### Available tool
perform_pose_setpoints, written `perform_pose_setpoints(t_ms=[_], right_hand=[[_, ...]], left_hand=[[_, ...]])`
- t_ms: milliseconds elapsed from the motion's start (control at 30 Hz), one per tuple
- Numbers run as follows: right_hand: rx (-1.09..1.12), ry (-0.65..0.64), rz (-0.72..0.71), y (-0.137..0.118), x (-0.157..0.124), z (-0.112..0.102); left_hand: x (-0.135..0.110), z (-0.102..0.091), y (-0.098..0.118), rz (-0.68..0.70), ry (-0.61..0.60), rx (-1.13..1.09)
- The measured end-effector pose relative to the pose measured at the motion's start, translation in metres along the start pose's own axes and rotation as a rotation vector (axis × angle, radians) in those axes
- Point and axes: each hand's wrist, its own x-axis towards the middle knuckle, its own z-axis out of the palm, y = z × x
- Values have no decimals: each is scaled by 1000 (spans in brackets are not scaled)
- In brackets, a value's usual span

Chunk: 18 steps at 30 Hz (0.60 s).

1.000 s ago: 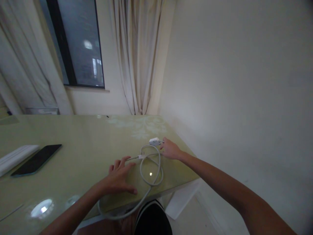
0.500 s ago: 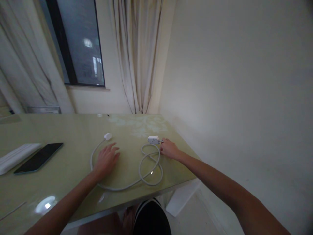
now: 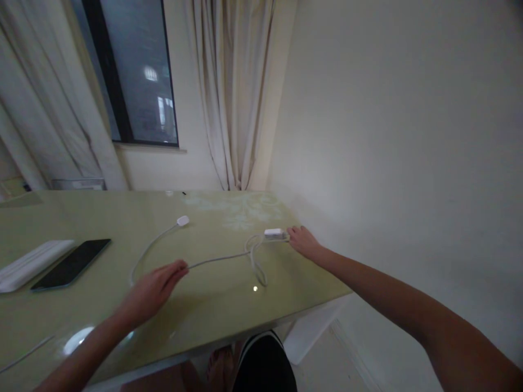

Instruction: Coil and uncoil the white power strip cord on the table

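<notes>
A white extension cord lies over the table, with its cable (image 3: pixel 220 258) running between my hands. My left hand (image 3: pixel 153 288) is closed on the cable and draws it fairly straight. Just right of the loose loops, the cord's white socket block (image 3: pixel 274 233) lies on the tabletop. My right hand (image 3: pixel 304 241) pinches the cable where it leaves the block's right end; the fingertips are partly hidden. Beyond my left hand, the white plug end (image 3: pixel 183 220) rests on the table, its cable curving back towards my left wrist.
To the left lie a dark phone or tablet (image 3: pixel 71 265) and a long white case-like object (image 3: pixel 35 264). A thin stick or cable (image 3: pixel 26 354) is at the lower left. The wall (image 3: pixel 388 163) borders the table's right side; curtains (image 3: pixel 229 98) hang behind.
My left hand has gone from open to closed on the cable and pulled it leftward. The loops have shrunk. My right hand and the socket block have shifted right.
</notes>
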Motion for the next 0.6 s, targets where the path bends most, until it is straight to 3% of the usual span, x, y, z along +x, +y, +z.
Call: perform_pose_setpoints(t_ms=[100,233,433,600], right_hand=[[-33,-14,72,39,-14,3],[-43,-63,174,77,-28,9],[34,-98,332,102,-30,9],[225,-51,468,108,-23,2]], left_hand=[[5,-26,-46,-86,-15,68],[12,-34,-85,-172,-41,106],[23,-23,-100,-267,-69,141],[12,-16,-108,-221,-5,214]])
